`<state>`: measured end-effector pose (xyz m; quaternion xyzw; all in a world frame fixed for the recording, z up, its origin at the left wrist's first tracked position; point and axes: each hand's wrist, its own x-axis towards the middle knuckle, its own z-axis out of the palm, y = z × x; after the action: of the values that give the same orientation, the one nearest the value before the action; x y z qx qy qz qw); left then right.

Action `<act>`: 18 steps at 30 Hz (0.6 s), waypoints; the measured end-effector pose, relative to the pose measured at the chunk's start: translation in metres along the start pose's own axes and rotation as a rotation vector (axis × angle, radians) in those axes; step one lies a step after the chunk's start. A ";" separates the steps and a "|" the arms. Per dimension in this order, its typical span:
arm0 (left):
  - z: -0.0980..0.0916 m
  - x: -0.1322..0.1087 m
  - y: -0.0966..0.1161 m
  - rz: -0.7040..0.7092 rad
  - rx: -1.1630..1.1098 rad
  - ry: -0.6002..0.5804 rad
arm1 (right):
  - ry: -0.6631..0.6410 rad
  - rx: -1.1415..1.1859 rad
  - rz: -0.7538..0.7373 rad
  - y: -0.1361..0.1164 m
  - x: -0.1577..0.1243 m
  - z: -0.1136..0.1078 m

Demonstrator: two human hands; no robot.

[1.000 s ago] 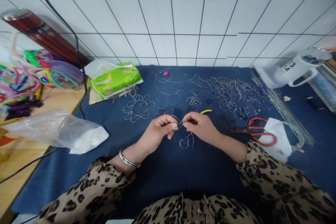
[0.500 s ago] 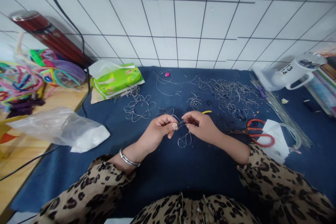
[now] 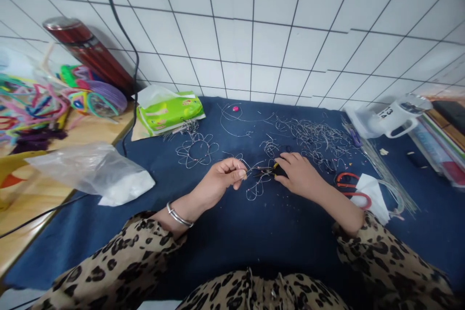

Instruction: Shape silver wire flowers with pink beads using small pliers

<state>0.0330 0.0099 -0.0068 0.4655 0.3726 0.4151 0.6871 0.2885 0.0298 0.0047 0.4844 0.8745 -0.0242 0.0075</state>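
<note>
Between the thumb and fingers of my left hand (image 3: 230,174) is thin silver wire (image 3: 250,168), pinched and running off to the right. Loops of this wire (image 3: 255,193), with small pink beads, hang below and to the right of the fingertips. My right hand (image 3: 300,174) has its thumb and fingers around the yellow handles of small dark pliers (image 3: 268,171), whose jaws point left across the wire. A finished-looking wire ring with petal loops (image 3: 197,150) lies flat on the blue cloth, left of my left hand.
Tangled wire scraps (image 3: 319,131) lie behind my right hand. Red-handled scissors (image 3: 348,183), white paper (image 3: 372,198) and straight wires (image 3: 394,179) are at the right, near a white mug (image 3: 399,116). A green tissue pack (image 3: 170,112) and plastic bag (image 3: 98,169) are at the left.
My right hand has left the wire, moved right and taken hold of the yellow-handled pliers. My left hand stays pinched on the wire. The view has shifted slightly.
</note>
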 end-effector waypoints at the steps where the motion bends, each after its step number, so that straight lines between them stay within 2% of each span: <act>1: 0.000 0.000 0.000 -0.004 -0.003 -0.003 | 0.003 -0.012 -0.015 0.000 -0.002 0.000; 5: 0.000 -0.001 0.002 -0.014 -0.010 -0.019 | 0.007 -0.065 -0.038 -0.009 -0.006 -0.003; 11: -0.001 -0.001 0.004 0.054 0.013 -0.018 | 0.010 -0.179 0.030 -0.031 -0.012 0.003; 14: -0.002 -0.001 0.004 0.069 0.025 -0.022 | 0.018 -0.226 0.066 -0.030 -0.015 0.008; 18: -0.004 0.000 0.003 0.088 0.051 -0.026 | 0.033 -0.247 0.040 -0.018 -0.017 0.005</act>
<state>0.0291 0.0120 -0.0049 0.5040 0.3533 0.4293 0.6609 0.2824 0.0051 0.0008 0.4977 0.8609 0.0918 0.0529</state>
